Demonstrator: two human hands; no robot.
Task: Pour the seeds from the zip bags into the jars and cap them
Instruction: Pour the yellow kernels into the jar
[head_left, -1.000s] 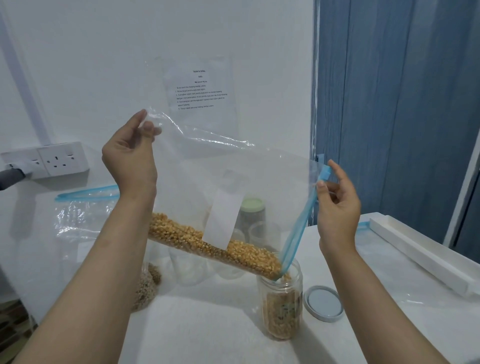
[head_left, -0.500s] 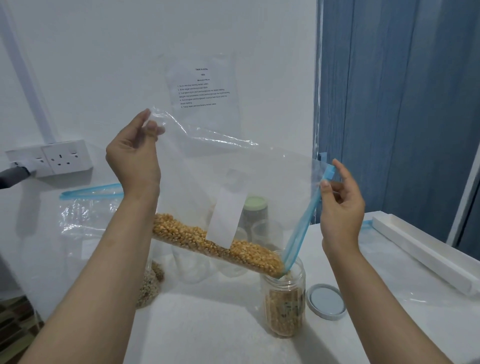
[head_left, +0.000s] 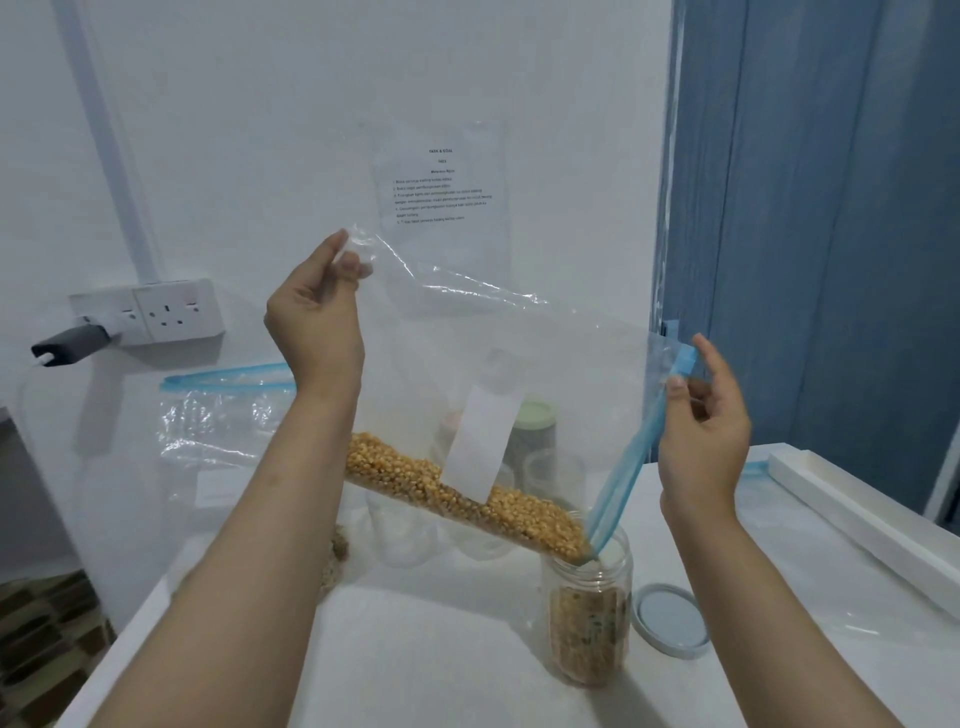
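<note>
One clear zip bag (head_left: 519, 374) of yellow seeds (head_left: 462, 493) is held tilted, its blue zip corner resting in the mouth of one open jar (head_left: 589, 618) near the table's (head_left: 415, 675) middle. Its upper corner is pinched by the left hand (head_left: 317, 322) and its zip end by the right hand (head_left: 701, 431), whose other fingers are spread. One lid (head_left: 670, 618) lies just beside the jar, with bare tabletop left in front.

Both forearms are bare up to the frame's edge (no sleeves show); the left hand (head_left: 316, 326) and right hand (head_left: 702, 436) wear nothing.
</note>
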